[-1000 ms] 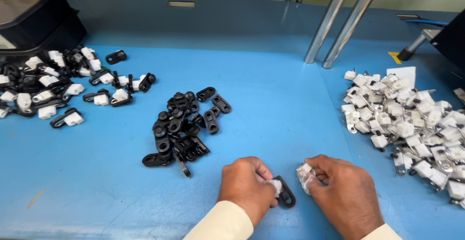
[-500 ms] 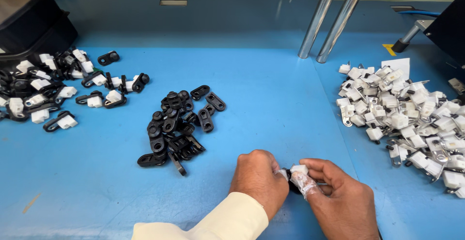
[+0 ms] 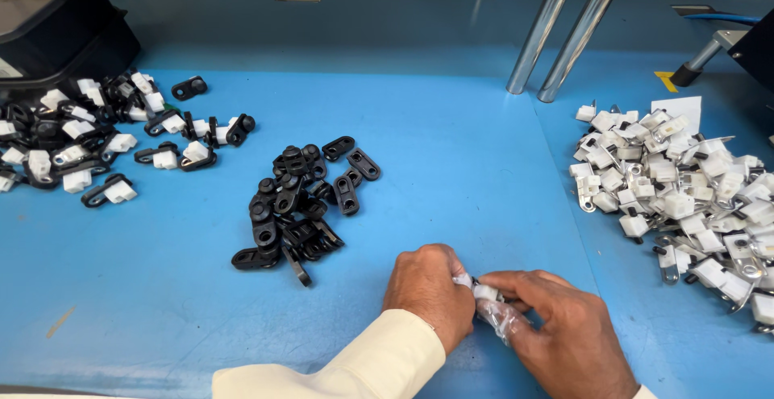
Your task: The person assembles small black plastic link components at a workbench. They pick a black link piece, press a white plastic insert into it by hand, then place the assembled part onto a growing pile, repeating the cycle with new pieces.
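Change since earlier: both hands have drawn together; a second ago the left hand [image 3: 427, 293] and right hand [image 3: 564, 326] sat apart with a black clip between them, and now their fingertips meet over one small part.
Held thing: a white plastic piece [image 3: 485, 292], pinched between the two hands just above the bench [image 3: 451, 141]; a dark edge shows beside it, too hidden to name.
Left fingers: curled and clenched on the piece's left end.
Right fingers: closed on its right end, with what looks like thin clear film [image 3: 500, 317] bunched under them.
Axis: the piece lies roughly left to right, between the hands, equally near both.
Nearest stock: pile of black clips [image 3: 294, 205], up and left of the left hand, well apart.
Right side: heap of white pieces with metal tabs [image 3: 685, 197], nearer the right hand.
Far left: joined black-and-white parts [image 3: 89, 141].
In the way: nothing lies between hands and piles.
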`<state>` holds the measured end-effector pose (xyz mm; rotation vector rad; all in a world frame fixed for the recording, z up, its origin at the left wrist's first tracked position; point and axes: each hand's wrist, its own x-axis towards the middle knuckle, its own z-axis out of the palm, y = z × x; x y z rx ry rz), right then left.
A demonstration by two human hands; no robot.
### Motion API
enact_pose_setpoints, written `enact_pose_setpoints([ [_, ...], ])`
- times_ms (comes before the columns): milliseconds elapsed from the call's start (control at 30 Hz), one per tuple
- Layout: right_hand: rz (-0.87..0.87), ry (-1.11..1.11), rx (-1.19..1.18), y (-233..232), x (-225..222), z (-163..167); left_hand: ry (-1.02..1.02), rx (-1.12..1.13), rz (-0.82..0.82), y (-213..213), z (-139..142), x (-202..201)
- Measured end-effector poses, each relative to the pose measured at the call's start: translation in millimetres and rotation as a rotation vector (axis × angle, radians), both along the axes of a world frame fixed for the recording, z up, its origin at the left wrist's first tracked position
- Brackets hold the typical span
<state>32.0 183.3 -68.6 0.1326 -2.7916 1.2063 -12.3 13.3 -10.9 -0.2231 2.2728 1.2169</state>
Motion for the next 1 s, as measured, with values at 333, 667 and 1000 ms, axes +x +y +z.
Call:
enact_pose_setpoints([
  [333, -0.292, -0.429, -0.093, -18.4, -13.2, 28.5, 0.216, -0.143, -0.056, 9.5, -3.4, 9.4],
  [667, -0.245, -0.434, -0.444, 11.2, -23.1, 20.4, -0.063, 0.322, 0.079, 12.5, -21.5, 6.5],
  [1000, -0.269, -0.595, -0.459, 24.5, -39.4, 21.0, 0.026, 0.266, 0.241, 33.0, -28.2, 7.1],
])
